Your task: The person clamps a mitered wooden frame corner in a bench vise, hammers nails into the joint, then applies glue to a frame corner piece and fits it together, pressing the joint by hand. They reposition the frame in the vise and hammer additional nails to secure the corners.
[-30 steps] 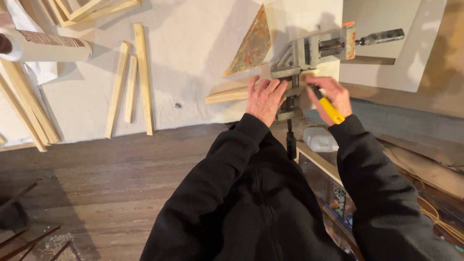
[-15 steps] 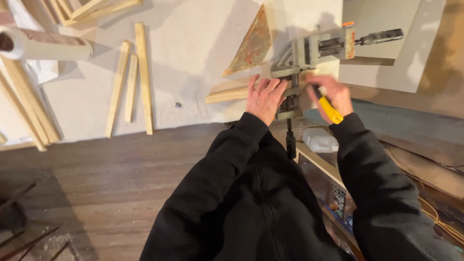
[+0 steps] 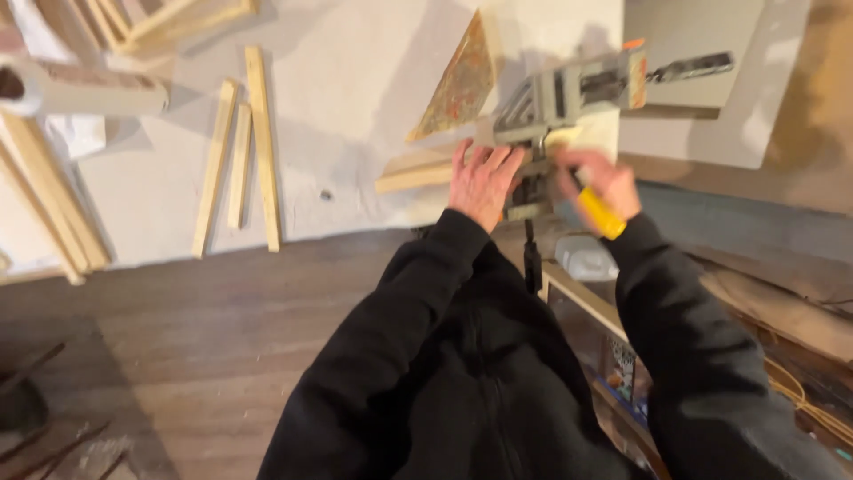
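White sheet covers most of the floor up top; dark wood floor below it. Person in black sleeves, leaning over the work.

Loose wood strips lie on the sheet to the left, well apart from the hands. Cardboard tube top left, partly cut off. Triangular painted piece just left of the clamp.

Grey corner clamp sits at the sheet edge, its dark handle pointing right. Wood bars run into it from the left.

Left hand: flat, fingers spread, pressing on the bars right at the clamp; gripping nothing. Right hand: closed round a yellow-handled tool, tip towards the clamp base.

Change over the last second: hardly any. Left hand same spot, fingers slightly more spread. Right hand and tool shifted a touch, now motion-blurred, so it looks mid-stroke; clamp and bars unmoved. Judgement: work at the joint is ongoing, not finished.

Hard to tell: the tool's tip is hidden behind hand and clamp, kind of tool unclear. The joint itself is covered by both hands. White lump below the right wrist is unidentifiable. Lower-right clutter is cut off and dark.
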